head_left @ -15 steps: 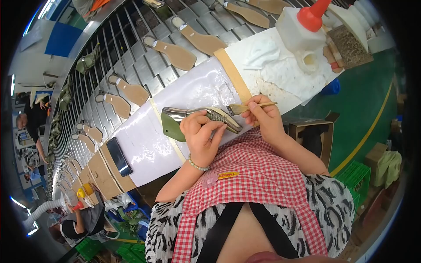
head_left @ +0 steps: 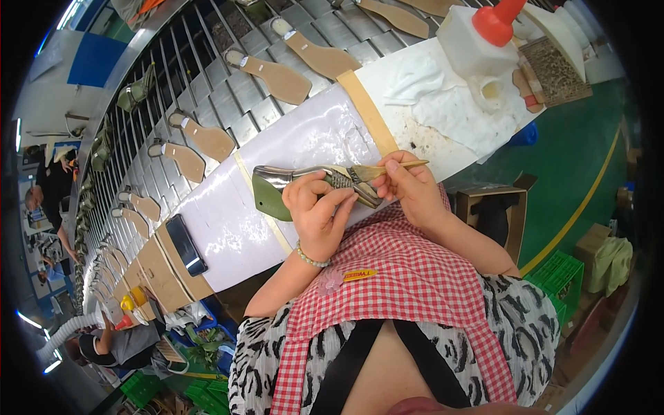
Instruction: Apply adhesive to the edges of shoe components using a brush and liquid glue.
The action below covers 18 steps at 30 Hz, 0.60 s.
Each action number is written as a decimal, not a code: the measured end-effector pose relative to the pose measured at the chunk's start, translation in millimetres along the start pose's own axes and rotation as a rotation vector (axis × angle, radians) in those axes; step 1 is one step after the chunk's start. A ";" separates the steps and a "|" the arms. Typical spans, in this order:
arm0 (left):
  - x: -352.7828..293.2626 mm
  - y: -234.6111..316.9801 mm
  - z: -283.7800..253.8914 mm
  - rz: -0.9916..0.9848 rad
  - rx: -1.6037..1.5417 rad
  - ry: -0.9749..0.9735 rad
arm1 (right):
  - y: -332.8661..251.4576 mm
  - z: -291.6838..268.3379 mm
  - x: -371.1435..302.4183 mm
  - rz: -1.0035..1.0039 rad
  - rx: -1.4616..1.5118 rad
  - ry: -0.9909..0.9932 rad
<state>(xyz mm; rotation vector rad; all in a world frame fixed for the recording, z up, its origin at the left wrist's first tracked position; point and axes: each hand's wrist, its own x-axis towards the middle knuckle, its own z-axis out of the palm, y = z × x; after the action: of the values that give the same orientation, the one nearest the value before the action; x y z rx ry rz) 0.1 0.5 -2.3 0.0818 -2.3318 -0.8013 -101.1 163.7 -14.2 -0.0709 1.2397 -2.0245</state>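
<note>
Green-and-metallic shoe form [head_left: 271,198] lying slantwise over pale sheet [head_left: 225,232], close to checked apron [head_left: 401,256]. Left hand [head_left: 319,220] arching over shoe form's middle, fingers curling, partly closing and holding it; bracelet [head_left: 315,262] circling wrist. Right hand [head_left: 415,190] pinching wooden-handled brush [head_left: 372,171] between thumb and bent fingers, forearm [head_left: 481,247] slanting up-left. Bristles pointing left, reaching shoe form's right-hand portion; whether touching, cannot tell. Dark phone [head_left: 186,245] lying farther left, well apart from both hands.

Bright light, white glare on the glossy sheet [head_left: 225,225], bent edges, dark corners.
</note>
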 end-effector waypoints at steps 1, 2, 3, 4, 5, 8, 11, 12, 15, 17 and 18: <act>0.1 0.1 -0.1 0.003 0.000 0.000 | 0.4 0.5 0.0 0.000 -0.005 -0.004; 0.1 0.1 -0.3 0.006 0.001 0.000 | 0.6 0.8 -0.1 0.000 -0.010 -0.009; 0.0 0.2 -0.5 0.005 0.001 0.000 | 0.4 0.8 -0.3 0.000 -0.010 -0.009; -0.1 0.2 -0.7 0.006 0.001 0.000 | 0.0 0.8 -0.6 0.009 0.006 -0.015; -0.2 0.2 -0.9 0.007 0.002 0.000 | -0.2 0.8 -0.7 0.017 0.021 -0.022; -0.7 -0.1 -0.8 0.012 0.004 0.003 | 1.1 0.8 0.3 -0.009 0.036 -0.026; -0.9 0.2 -0.9 0.010 0.009 0.001 | 6.0 -0.4 2.1 -0.020 0.000 -0.001; -1.2 0.1 -0.9 0.009 0.009 0.001 | 5.6 -0.1 1.6 -0.019 0.000 -0.001; -1.2 0.3 -0.8 0.009 0.000 0.008 | 4.4 0.6 0.6 0.006 0.017 -0.029; -0.6 1.1 -1.0 0.006 0.003 0.008 | 4.9 0.6 1.2 -0.008 0.027 -0.014; -0.9 0.9 -1.2 0.006 0.003 0.007 | 4.8 0.6 1.1 -0.008 0.027 -0.014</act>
<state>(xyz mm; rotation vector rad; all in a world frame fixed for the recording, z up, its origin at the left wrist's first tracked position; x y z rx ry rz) 1.6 0.8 -1.5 0.0783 -2.3252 -0.7934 -98.9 161.4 -18.0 -0.0766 1.2048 -2.0440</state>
